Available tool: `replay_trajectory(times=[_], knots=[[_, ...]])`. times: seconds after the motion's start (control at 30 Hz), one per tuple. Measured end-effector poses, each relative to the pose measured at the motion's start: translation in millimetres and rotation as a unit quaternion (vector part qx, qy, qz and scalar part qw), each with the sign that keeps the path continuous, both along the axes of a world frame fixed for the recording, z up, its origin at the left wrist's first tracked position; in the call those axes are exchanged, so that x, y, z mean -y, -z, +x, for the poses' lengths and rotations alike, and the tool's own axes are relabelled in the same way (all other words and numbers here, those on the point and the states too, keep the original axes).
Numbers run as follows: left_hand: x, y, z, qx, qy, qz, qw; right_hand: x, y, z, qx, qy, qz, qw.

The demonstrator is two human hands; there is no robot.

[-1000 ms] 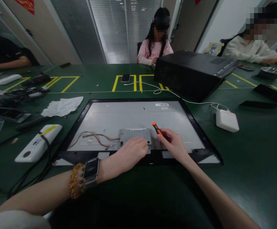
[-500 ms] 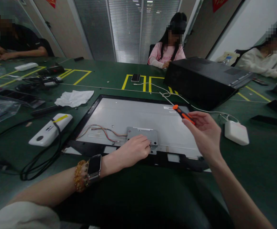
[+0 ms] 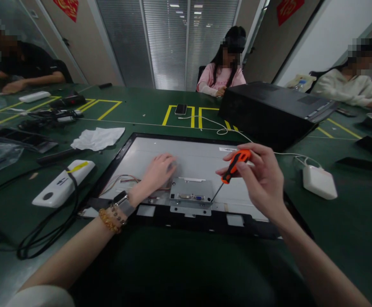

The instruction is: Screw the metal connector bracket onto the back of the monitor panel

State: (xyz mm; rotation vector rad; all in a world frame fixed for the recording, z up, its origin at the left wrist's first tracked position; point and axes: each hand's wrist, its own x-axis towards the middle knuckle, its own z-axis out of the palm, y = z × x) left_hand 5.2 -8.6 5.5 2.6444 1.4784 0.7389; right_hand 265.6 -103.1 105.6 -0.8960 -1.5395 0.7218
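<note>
My right hand (image 3: 264, 179) grips an orange-and-black screwdriver (image 3: 235, 166) by its handle. The shaft slants down to the left, and its tip is at the right end of a grey metal bracket box (image 3: 190, 187) with video ports along its front edge. That box sits on the back of a flat display panel (image 3: 201, 155) with a black frame, lying on the table. Above the panel, left of the box, my left hand (image 3: 158, 172) is empty, its fingers loosely extended and blurred at the tips. Thin coloured wires (image 3: 122, 179) run near that wrist.
A white device with a yellow strip (image 3: 64, 183) and a black cable (image 3: 47, 238) lie at left, crumpled tissue (image 3: 98, 138) behind. A large black case (image 3: 269, 111) stands at back right, near a white charger (image 3: 319, 181) with its cord. Other people sit across the green table (image 3: 147, 106).
My left hand has moved off the bracket's front edge, up and left, uncovering the ports. My right hand has swung the screwdriver from pointing up to pointing down at the bracket.
</note>
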Motion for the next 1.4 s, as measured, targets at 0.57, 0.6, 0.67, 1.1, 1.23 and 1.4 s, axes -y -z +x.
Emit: replay_trajectory(times=[0.57, 0.6, 0.67, 1.1, 1.23, 1.4], knots=[[5, 9.4, 2, -0.082, 0.037, 0.003, 0.996, -6, 41.0, -19, 0.031, -0.036, 0.012, 0.999], [5, 9.2, 2, -0.083, 0.037, 0.003, 0.996, -5, 40.8, -19, 0.032, -0.035, 0.013, 0.999], [5, 8.4, 2, -0.088, 0.035, 0.001, 0.995, -5, 40.4, -18, 0.038, -0.033, 0.017, 0.999], [6, 4.6, 3, -0.115, 0.028, -0.007, 0.993, -9, 26.8, -5, 0.153, 0.012, 0.151, 0.976], [6, 4.9, 4, -0.128, 0.021, -0.005, 0.992, 0, 13.8, -8, 0.066, -0.100, 0.053, 0.991], [4, 7.2, 4, -0.132, 0.019, 0.001, 0.991, 4, 6.7, -15, -0.019, -0.142, -0.010, 0.990]])
